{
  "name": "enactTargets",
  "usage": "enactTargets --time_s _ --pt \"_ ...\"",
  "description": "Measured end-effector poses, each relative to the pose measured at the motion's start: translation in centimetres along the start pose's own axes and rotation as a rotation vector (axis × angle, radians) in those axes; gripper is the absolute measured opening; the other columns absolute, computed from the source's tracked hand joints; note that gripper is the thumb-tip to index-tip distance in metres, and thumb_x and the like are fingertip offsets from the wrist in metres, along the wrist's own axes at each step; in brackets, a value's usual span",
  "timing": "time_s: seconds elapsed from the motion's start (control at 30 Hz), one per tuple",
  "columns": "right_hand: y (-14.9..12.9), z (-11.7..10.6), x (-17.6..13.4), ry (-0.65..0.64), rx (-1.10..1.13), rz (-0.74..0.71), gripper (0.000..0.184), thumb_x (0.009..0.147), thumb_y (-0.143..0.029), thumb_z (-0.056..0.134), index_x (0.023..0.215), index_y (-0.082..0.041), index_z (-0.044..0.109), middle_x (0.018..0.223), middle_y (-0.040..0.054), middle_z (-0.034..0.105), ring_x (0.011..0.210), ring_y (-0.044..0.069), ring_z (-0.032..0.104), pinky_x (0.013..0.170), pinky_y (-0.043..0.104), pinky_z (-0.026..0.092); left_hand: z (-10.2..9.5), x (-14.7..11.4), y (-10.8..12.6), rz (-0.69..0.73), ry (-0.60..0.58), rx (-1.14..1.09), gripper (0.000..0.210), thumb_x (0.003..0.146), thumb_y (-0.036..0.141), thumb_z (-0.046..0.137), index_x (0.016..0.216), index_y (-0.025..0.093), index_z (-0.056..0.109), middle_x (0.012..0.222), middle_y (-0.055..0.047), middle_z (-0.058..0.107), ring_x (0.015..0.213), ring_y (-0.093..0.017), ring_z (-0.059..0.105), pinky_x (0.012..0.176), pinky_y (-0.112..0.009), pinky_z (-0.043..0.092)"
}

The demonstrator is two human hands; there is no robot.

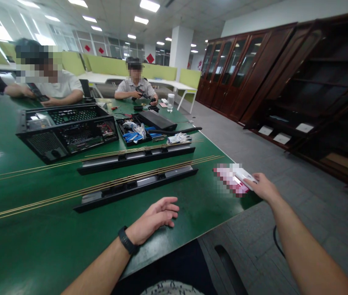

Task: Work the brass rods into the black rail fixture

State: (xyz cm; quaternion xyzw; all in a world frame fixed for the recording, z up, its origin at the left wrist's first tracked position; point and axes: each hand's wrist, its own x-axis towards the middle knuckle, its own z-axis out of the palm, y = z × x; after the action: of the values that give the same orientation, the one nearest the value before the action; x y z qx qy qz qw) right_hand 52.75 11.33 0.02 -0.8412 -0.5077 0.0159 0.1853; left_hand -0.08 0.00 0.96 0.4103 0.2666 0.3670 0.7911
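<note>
At the table's right edge, my right hand [263, 185] has its fingers around the near end of a white oblong device [245, 175]; its exact kind is unclear. The device lies over a pink and white packet [227, 180], partly blurred out. My left hand [158, 215], with a dark band on its wrist, is held low over the green table [189, 217], fingers loosely apart and nothing in them. Beyond it lie two long black bars [140, 189] [137, 159] with grey inserts, and thin golden rods [106, 186] rest across them.
An open black computer case [66, 131] stands at the left. Blue and white gloves [135, 131] lie in a black tray, another white glove [179, 138] beside it. A glass [170, 102] stands near the far edge. Two people [51, 82] [135, 82] sit across, handling dark parts.
</note>
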Motion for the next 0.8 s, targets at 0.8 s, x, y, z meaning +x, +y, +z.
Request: enactTargets --time_s 0.8 --pt "-26.9 6.6 -13.1 0.059 1.083 -0.123 0.038 0.093 -0.060 0.057 0.085 -0.023 0.064 0.073 0.0014 0.069 0.053 0.016 0.061 0.054 0.028 0.050 -0.5 -0.2 -0.1 0.051 0.023 -0.002 0.050 0.086 0.031 0.075 0.134 0.022 0.062 0.124 -0.014 0.063 0.112 -0.026 0.060 0.084 -0.035 0.051"
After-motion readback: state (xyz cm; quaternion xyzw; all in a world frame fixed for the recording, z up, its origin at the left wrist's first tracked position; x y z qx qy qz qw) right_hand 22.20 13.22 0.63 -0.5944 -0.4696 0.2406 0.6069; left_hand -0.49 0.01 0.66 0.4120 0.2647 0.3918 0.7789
